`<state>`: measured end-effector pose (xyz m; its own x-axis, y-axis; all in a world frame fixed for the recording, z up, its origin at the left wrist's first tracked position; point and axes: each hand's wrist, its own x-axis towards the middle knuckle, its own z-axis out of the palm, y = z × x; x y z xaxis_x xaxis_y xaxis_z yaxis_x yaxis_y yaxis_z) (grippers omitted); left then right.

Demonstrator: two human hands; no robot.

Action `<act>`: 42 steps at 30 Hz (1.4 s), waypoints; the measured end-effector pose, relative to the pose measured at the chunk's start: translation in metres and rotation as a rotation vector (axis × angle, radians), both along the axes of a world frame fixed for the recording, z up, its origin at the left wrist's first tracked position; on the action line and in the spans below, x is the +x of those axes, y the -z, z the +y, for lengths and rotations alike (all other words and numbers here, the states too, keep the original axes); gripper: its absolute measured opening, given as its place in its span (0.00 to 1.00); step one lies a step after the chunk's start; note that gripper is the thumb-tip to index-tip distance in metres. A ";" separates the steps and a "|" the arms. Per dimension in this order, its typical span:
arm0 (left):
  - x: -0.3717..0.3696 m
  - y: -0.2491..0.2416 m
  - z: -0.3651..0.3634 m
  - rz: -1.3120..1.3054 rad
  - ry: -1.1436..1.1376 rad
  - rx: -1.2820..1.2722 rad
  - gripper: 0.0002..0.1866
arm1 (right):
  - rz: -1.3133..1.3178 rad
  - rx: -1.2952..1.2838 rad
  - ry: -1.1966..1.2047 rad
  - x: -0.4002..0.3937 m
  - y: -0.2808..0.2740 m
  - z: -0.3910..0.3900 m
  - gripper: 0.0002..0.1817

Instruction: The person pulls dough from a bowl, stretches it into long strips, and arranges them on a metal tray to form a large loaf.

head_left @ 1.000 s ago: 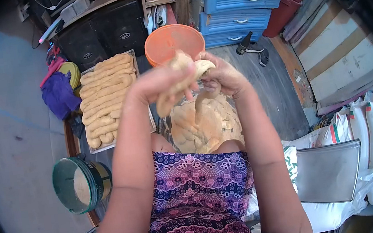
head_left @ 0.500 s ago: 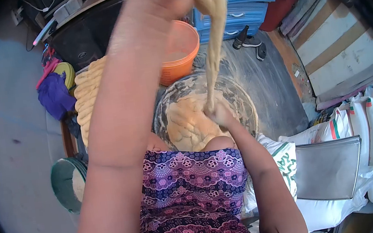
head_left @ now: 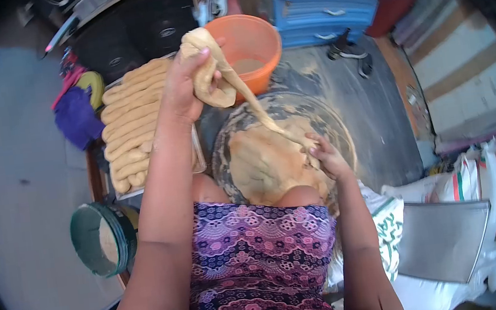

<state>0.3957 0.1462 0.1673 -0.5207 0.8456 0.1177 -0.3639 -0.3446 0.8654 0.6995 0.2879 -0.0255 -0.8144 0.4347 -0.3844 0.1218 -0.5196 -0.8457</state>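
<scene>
My left hand (head_left: pixel 187 88) is raised in front of the orange bucket, closed round a looped lump of pale dough (head_left: pixel 245 89). From that lump a stretched strand slants down to my right hand (head_left: pixel 329 157), whose fingers pinch its lower end. Below the strand, a wide round basin (head_left: pixel 348 128) dusted with flour holds a large mass of dough (head_left: pixel 261 162). To the left, rows of rolled dough pieces (head_left: pixel 133 116) lie side by side on a tray (head_left: pixel 199 151), partly hidden by my left forearm.
The orange bucket (head_left: pixel 256 37) stands just behind the basin. A green bucket (head_left: pixel 115 247) with pale powder sits at lower left. Blue drawers (head_left: pixel 329 8) and shoes (head_left: pixel 351 51) are at the back. White sacks (head_left: pixel 490 188) and a flat metal sheet (head_left: pixel 444 240) are on the right.
My left hand has come down and to the left with the dough, so the strand now slants instead of hanging upright. My right hand has shifted slightly right. The dough rows show more fully.
</scene>
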 end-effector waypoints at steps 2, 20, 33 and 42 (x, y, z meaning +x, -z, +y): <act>-0.021 -0.011 -0.033 0.076 -0.102 0.001 0.21 | -0.030 0.394 -0.028 -0.026 -0.011 0.000 0.24; -0.029 -0.021 -0.319 0.641 -0.321 -0.330 0.29 | 0.143 1.191 -0.088 -0.441 -0.147 -0.043 0.11; -0.048 0.022 -0.252 1.011 0.172 -0.716 0.19 | -0.058 1.513 -0.161 -0.452 -0.078 -0.144 0.26; -0.132 0.005 -0.214 1.048 0.297 -0.960 0.19 | 0.219 1.558 -0.929 -0.326 -0.079 -0.171 0.25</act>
